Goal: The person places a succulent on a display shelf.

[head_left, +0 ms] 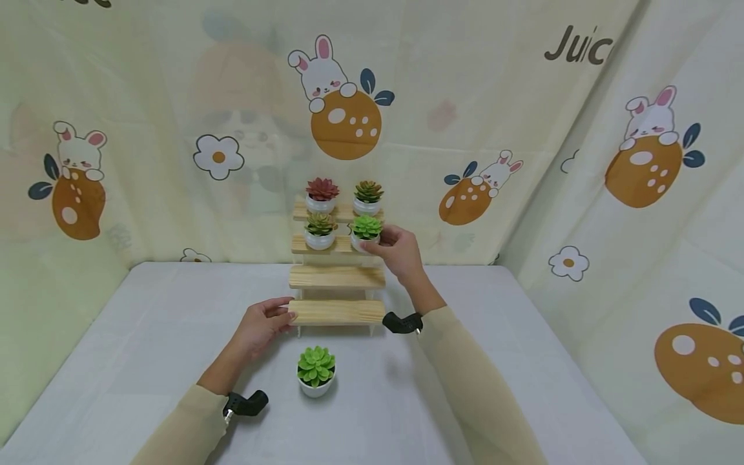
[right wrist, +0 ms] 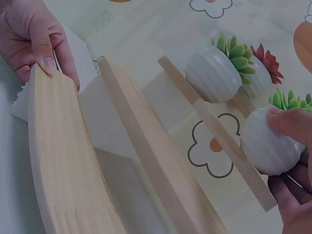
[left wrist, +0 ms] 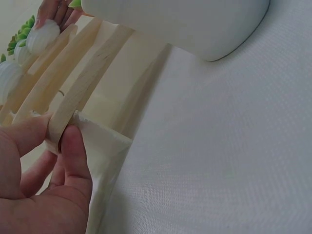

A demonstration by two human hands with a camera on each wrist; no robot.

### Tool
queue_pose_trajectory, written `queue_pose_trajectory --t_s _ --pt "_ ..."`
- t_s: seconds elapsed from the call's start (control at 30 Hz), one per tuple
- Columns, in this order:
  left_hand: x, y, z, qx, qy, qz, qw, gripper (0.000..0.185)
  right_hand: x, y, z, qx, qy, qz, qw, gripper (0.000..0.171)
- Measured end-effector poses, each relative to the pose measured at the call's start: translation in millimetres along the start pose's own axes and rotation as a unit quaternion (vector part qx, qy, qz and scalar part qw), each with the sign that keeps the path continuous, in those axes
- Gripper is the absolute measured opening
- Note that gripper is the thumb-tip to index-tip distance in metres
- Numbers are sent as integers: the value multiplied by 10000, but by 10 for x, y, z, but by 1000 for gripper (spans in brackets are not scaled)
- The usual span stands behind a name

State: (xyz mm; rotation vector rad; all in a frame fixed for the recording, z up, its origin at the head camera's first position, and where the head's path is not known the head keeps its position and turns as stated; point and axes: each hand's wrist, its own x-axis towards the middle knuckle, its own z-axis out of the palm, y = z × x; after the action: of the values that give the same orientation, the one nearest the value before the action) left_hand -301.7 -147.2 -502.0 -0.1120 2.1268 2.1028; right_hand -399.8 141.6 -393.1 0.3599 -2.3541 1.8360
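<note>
A tiered wooden stand (head_left: 337, 278) with white side supports stands at the table's back. My left hand (head_left: 263, 328) pinches the left end of its lowest board (right wrist: 68, 161) between thumb and fingers. On the second board from the top, my right hand (head_left: 400, 252) grips the white pot of a bright green succulent (head_left: 367, 227) at the right end. To its left sits an olive-green succulent (head_left: 320, 231) in a white pot. The top board carries a red succulent (head_left: 322, 195) and a green-orange one (head_left: 368, 197). The two lower boards are bare.
Another green succulent (head_left: 316, 371) in a white pot stands on the white table (head_left: 174, 336), in front of the stand. Behind the table hangs a cream curtain (head_left: 261, 116) printed with rabbits and flowers; a similar curtain covers the right side.
</note>
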Motion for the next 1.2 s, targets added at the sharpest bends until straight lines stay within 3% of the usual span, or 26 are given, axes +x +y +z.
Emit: queue_pose_trajectory --t_s 0.57,0.8,1.2 --pt "15 -12 17 37 30 -99 9999 48 -3 -18 -20 -147 -130 -16 9998 51" --pt "13 -20 12 -46 22 -109 9999 49 -53 -12 -23 55 -105 4 9999 52" --pt "6 15 -4 31 -5 -96 9999 49 -282 12 -34 246 498 -37 9985 64"
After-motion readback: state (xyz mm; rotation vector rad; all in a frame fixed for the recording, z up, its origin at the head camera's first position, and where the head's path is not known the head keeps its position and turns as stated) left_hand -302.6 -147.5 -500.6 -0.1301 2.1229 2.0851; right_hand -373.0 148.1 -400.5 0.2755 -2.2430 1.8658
